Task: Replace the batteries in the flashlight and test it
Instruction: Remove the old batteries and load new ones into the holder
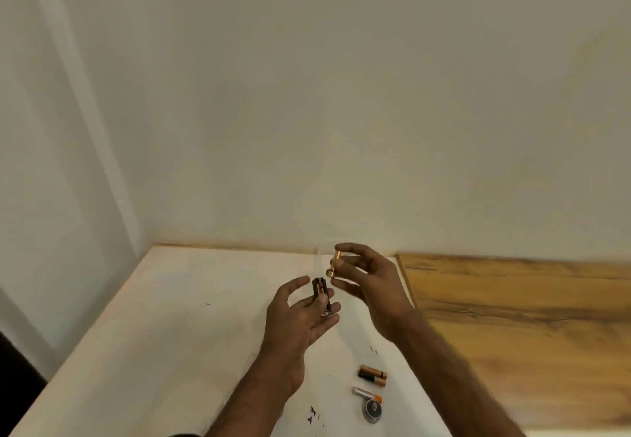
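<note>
Closest to us, by the counter's right edge at its near end, we note a round dark cap lying loose. A silver-and-orange battery lies just beside it on the far side, and two black-and-copper batteries lie side by side just beyond. Dark specks mark the counter left of the cap.

Both hands are raised over the counter, toward its far edge.

- The left hand carries a black battery holder across its fingers. One fingertip appears hooked over it, and the thumb stands apart. Copper-coloured cells show inside the holder.
- The right hand pinches the flashlight, a short brass-coloured tube, between thumb and fingertips, with the other fingers spread.
- The tube's lower end sits just above the holder's top. The two are near but apart.

We judge that the loaded holder is about to go into the tube.

- Both parts look light and rigid.
- The tube's smooth metal is likely to be slippery. It is best held mid-barrel, leaving the open end free.
- The holder is best taken by its long sides, clear of the end contacts, which may bend.

We cannot tell which of the loose batteries are spent.
</note>
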